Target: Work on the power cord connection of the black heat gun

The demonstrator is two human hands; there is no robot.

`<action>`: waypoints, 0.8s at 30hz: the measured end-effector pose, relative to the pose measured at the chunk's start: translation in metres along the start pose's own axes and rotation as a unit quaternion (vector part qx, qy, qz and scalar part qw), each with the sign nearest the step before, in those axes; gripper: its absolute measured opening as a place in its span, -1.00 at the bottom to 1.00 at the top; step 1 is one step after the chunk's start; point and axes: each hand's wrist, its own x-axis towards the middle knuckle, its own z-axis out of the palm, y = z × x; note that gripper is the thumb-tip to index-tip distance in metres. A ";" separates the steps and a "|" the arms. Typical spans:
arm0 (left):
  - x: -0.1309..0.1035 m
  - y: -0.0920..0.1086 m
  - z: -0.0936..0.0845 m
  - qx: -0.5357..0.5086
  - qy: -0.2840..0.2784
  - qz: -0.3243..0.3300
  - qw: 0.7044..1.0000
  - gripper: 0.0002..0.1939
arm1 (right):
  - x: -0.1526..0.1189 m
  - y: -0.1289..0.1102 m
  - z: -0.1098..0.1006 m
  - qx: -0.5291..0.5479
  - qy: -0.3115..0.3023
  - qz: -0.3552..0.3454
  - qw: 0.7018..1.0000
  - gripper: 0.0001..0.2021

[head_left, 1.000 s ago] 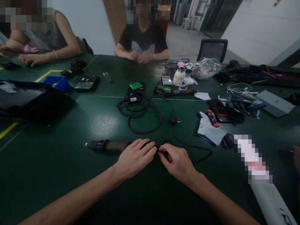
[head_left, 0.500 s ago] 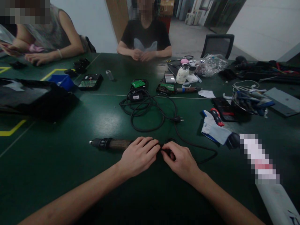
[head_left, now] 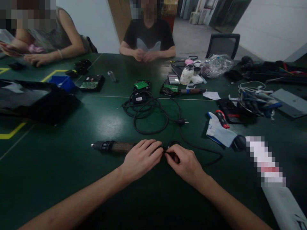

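Note:
An electric screwdriver [head_left: 121, 147] with a brown body and a black nose lies on the green table, its bit end pointing left. My left hand [head_left: 142, 159] wraps over its rear part and covers it. At the rear end, my right hand [head_left: 183, 163] is closed in a pinch on the end of a black cable [head_left: 208, 149], close to my left fingertips. The plug end itself is mostly hidden by my fingers. Farther off, the cable lies in loops around a black power adapter [head_left: 139, 98], with a mains plug [head_left: 182, 121] beside the loops.
Circuit-board drives [head_left: 141, 85] and another screwdriver [head_left: 192, 91] lie farther back. To the right are a work glove [head_left: 218, 131], a red-and-black screwdriver handle [head_left: 222, 118] and a tablet [head_left: 291, 102]. A black bag [head_left: 31, 99] is at left. Two people sit across the table.
Both hands keep almost the same place at the screwdriver's rear end. The view has shifted very slightly.

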 end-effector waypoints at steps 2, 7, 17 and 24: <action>0.000 0.000 0.000 -0.001 0.007 -0.007 1.000 -0.83 | 0.000 0.000 0.000 -0.002 0.003 0.002 1.000 -0.96; 0.000 0.001 -0.001 -0.005 -0.012 -0.003 1.000 -0.75 | 0.000 -0.001 -0.001 0.000 0.000 -0.002 1.000 -0.95; -0.001 0.001 0.000 0.010 -0.018 0.000 1.000 -0.76 | 0.001 -0.003 -0.003 0.007 -0.001 -0.004 1.000 -0.94; -0.002 0.000 0.000 0.012 -0.010 -0.012 1.000 -0.78 | 0.001 -0.004 -0.003 0.001 -0.001 -0.004 1.000 -0.94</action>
